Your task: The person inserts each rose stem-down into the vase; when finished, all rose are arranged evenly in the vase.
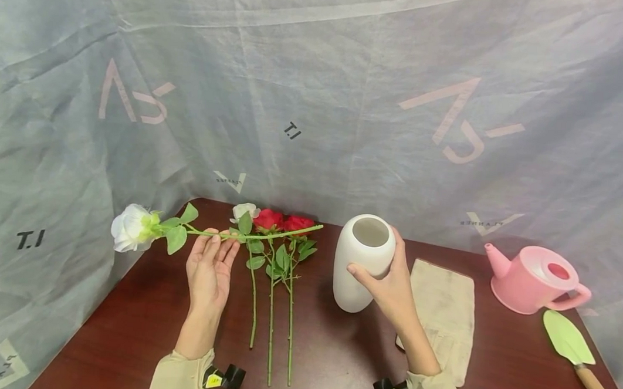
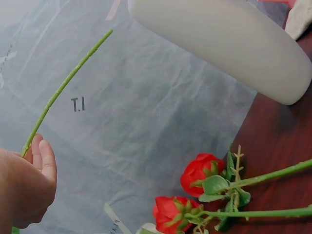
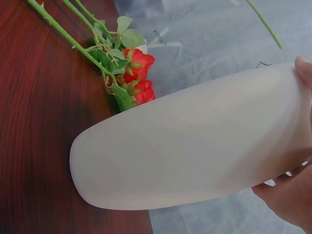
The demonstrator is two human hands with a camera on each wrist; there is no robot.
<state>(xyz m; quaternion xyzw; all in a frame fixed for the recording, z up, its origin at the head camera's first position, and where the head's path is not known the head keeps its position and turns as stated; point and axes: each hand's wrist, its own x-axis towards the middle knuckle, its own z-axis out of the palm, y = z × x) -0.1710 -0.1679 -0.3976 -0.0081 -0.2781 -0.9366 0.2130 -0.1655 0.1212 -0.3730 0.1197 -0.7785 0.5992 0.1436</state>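
Note:
My left hand [image 1: 211, 277] pinches the green stem of a white rose [image 1: 132, 227] between thumb and fingers. The rose lies nearly level in the air, bloom to the left, bare stem end pointing right toward a white vase [image 1: 352, 279]. Around the upper right side of that vase my right hand [image 1: 394, 284] curls, thumb in front; its mouth faces up. Whether the vase base touches the table cannot be told. Below the held stem, two red roses [image 3: 139, 63] and another white rose [image 1: 243, 211] lie on the table, stems toward me.
Right of the vase lies a beige cloth [image 1: 443, 307]. Farther right stand a pink watering can [image 1: 529, 282] and a trowel [image 1: 568, 337] with a pale green blade and wooden handle. A grey printed sheet [image 1: 316, 101] hangs behind the dark red-brown table [image 1: 124, 337].

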